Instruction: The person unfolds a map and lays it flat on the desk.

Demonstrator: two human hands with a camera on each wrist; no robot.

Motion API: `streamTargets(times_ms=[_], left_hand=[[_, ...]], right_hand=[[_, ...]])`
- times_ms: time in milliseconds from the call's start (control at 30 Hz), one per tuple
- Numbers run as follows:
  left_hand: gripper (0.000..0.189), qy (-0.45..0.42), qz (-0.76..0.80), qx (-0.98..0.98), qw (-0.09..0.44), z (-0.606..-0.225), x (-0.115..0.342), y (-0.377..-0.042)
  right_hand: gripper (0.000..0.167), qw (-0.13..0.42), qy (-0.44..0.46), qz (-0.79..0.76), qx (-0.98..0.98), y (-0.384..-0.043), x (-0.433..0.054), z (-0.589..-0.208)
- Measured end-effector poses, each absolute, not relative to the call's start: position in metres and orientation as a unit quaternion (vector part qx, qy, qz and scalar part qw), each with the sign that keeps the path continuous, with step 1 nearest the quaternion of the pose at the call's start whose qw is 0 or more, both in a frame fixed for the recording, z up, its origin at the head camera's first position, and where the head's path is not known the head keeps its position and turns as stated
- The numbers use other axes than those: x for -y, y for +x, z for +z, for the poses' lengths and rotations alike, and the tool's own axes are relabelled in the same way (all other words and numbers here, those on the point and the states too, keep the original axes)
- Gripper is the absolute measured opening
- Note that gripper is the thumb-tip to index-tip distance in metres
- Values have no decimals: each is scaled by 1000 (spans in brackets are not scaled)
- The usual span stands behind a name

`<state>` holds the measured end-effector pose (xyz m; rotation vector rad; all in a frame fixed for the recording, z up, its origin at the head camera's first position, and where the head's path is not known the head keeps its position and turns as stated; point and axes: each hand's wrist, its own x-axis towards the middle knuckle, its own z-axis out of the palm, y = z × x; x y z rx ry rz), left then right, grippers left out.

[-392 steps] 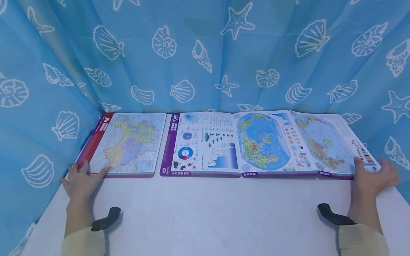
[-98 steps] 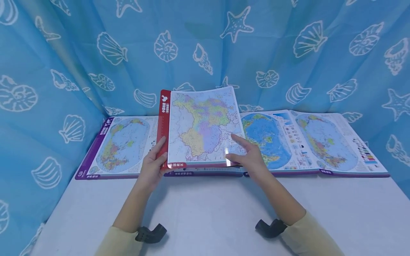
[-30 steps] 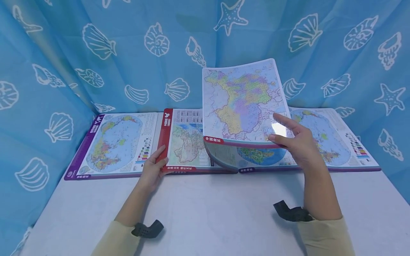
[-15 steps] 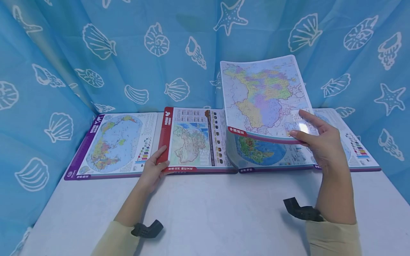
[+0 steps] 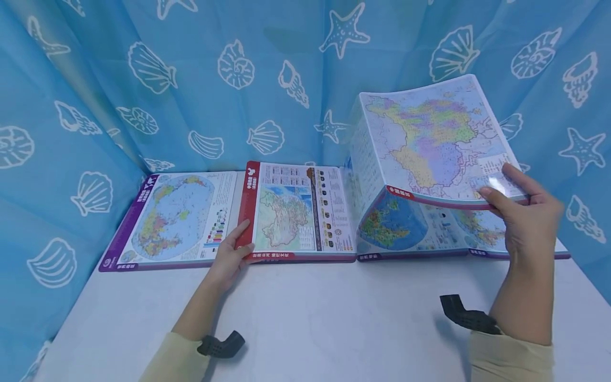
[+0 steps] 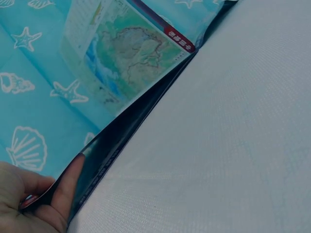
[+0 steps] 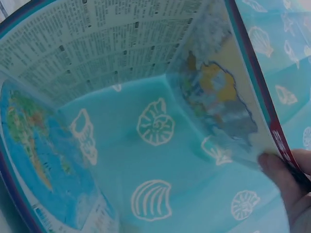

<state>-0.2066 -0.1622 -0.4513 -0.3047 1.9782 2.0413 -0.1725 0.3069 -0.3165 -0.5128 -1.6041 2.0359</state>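
A red-edged folding map of China (image 5: 286, 225) is partly spread over a purple-edged world map. My left hand (image 5: 230, 259) pinches its red left edge, thumb on top; in the left wrist view fingers of the left hand (image 6: 53, 199) show under that edge. My right hand (image 5: 530, 217) pinches the lower right corner of the raised cover panel (image 5: 439, 143), which stands tilted above the table. A middle panel bends up between them. In the right wrist view the right hand (image 7: 286, 182) grips the panel edge, with the folds curving away.
A folded purple-edged world map (image 5: 176, 217) lies at the left. Panels of the unfolded world map (image 5: 434, 239) show below the raised sheet. A blue shell-print curtain (image 5: 281, 48) hangs behind and at the sides of the white table (image 5: 334, 318).
The China map left the far left and was lifted over the middle. My right hand has since drawn its cover panel rightward and up, unfolding it, while my left hand kept the red edge.
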Motion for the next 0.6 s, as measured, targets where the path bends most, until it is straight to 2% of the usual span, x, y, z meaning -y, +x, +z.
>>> streamTargets(times_ms=[133, 233, 433, 600], left_hand=[[68, -101, 703, -690, 139, -452, 162, -206], [68, -100, 699, -694, 139, -453, 163, -206], [68, -97, 693, -701, 141, -452, 163, -205], [69, -100, 693, -699, 143, -451, 163, -206]], right_hand=[[48, 346, -170, 735, 558, -174, -307, -322], [46, 388, -167, 726, 543, -176, -309, -326], [49, 417, -162, 723, 527, -178, -322, -332], [58, 408, -236, 687, 553, -173, -338, -334]])
